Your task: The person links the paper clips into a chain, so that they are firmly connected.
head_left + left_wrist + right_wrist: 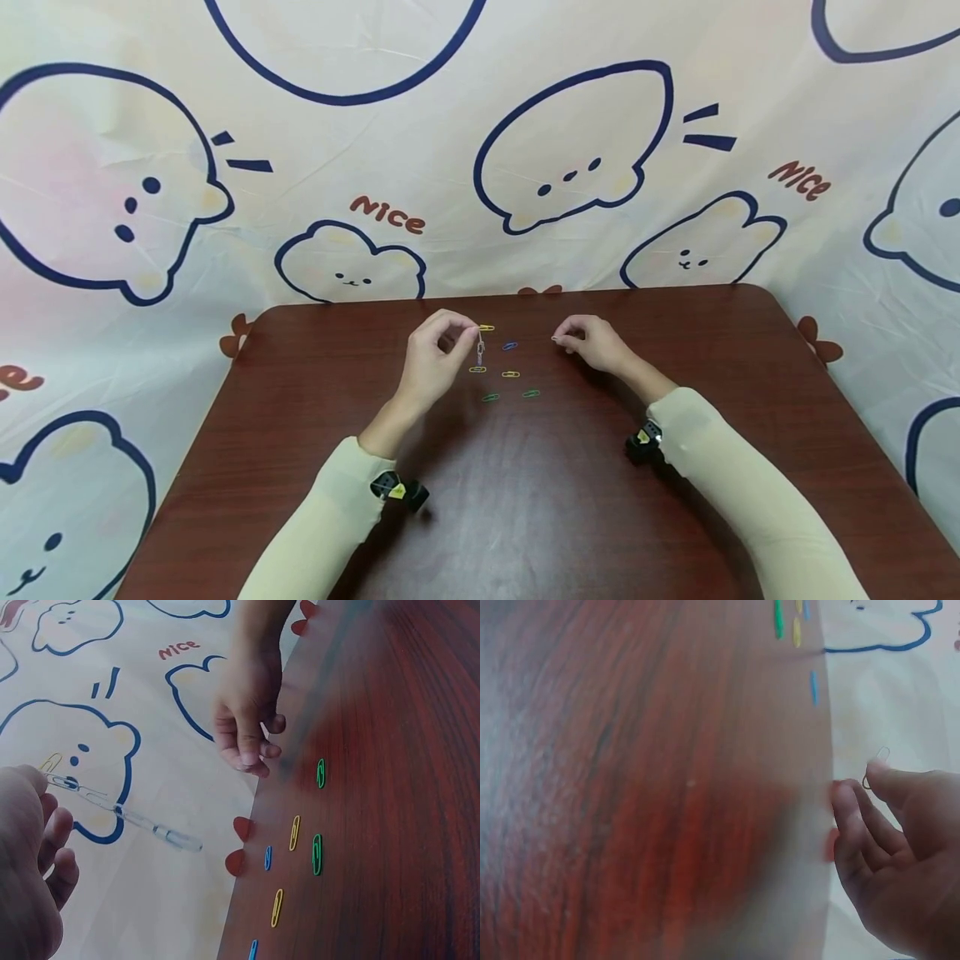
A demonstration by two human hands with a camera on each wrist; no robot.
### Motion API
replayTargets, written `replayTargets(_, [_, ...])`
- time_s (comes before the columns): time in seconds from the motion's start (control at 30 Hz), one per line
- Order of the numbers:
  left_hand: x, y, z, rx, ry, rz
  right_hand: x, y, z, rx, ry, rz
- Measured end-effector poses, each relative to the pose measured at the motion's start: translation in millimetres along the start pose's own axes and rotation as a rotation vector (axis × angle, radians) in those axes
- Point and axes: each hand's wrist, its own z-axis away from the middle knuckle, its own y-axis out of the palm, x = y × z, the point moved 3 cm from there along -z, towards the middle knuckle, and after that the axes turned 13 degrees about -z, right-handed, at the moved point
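Observation:
Between thumb and index finger, my left hand (437, 357) pinches the top of a hanging chain of linked paper clips (481, 347). In the left wrist view, a yellow paper clip (51, 762) shows at the fingertips, and the paler, whitish chain (135, 816) trails from there. To the right, apart from the chain, my right hand (594, 342) pinches a single paper clip (555, 338) at its fingertips. Its thin wire loop sticks out past the thumb in the right wrist view; its colour is hard to tell.
Several loose paper clips lie on the dark wooden table (510, 500): a blue clip (510, 345), a yellow clip (511, 374), a green clip (491, 397) and another green clip (531, 393) among them. A patterned cloth (450, 150) hangs behind the table.

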Motion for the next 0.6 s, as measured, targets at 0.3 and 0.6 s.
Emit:
replayTargets(0.3, [-0.3,2.5,-1.2,0.008,0.004,0.010,30,-2,7.7,0.015,-0.057,-0.074])
replayTargets(0.6, [-0.4,2.9,-2.2,0.008,0.004,0.008,65,-5,17.3,0.000,-0.114,-0.103])
